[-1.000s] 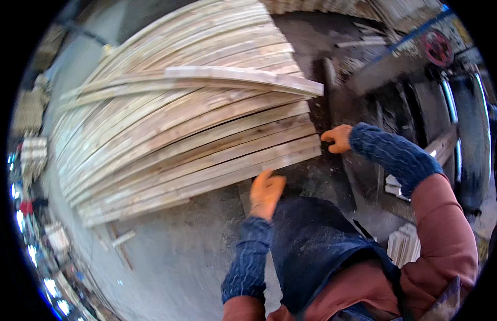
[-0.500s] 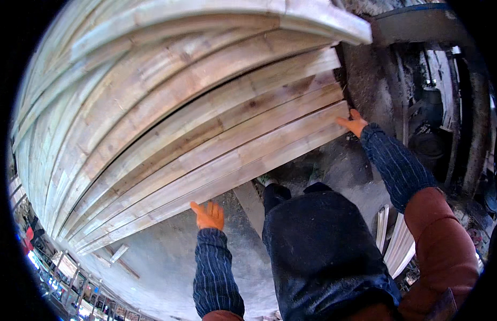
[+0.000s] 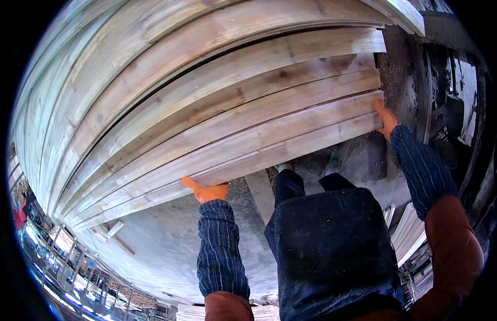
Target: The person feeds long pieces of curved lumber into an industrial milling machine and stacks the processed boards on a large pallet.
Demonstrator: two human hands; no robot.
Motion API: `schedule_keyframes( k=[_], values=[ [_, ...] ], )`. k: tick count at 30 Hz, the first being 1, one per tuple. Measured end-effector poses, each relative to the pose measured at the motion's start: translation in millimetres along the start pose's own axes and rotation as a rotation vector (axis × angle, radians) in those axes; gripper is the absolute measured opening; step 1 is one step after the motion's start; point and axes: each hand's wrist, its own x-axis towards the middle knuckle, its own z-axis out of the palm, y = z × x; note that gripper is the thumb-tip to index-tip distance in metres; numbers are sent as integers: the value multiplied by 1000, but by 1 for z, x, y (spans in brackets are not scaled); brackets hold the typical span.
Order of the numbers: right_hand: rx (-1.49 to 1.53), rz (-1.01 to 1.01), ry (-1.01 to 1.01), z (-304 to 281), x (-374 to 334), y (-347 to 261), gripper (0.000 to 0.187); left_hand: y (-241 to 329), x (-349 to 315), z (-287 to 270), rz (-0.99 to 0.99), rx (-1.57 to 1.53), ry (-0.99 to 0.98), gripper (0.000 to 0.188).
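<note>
Long pale wooden boards lie side by side in a stack across the upper view, showing knots and zigzag joints. At the near edge is a wooden board. My left hand, in an orange glove, grips its near edge, with the thumb on top and the other fingers partly hidden below. Around the right end of the same board closes my right hand, also orange-gloved, its thumb against the upper face and its fingertips out of sight.
Dark posts and clutter stand at the right. Below my right arm lie more pale boards. A small offcut rests on the concrete floor at left. My dark apron hangs over my legs.
My left hand has come up from beside the near board and closed on its edge. At the board's end, my right hand has tightened its hold. The view has shifted slightly.
</note>
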Motion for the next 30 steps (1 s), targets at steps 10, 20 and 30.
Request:
schedule_keyframes(
  k=[10,20,30],
  values=[
    [-44,21,51,-17,-27,33,80,9,-25,-22,-17,39,59,96],
    [-83,-311,-65,-40,64,42,43,-3,15,-9,0,-40,-70,94],
    [-197,-440,-160,-14,13,41,34,1,-6,-8,-24,-48,6,93]
  ],
)
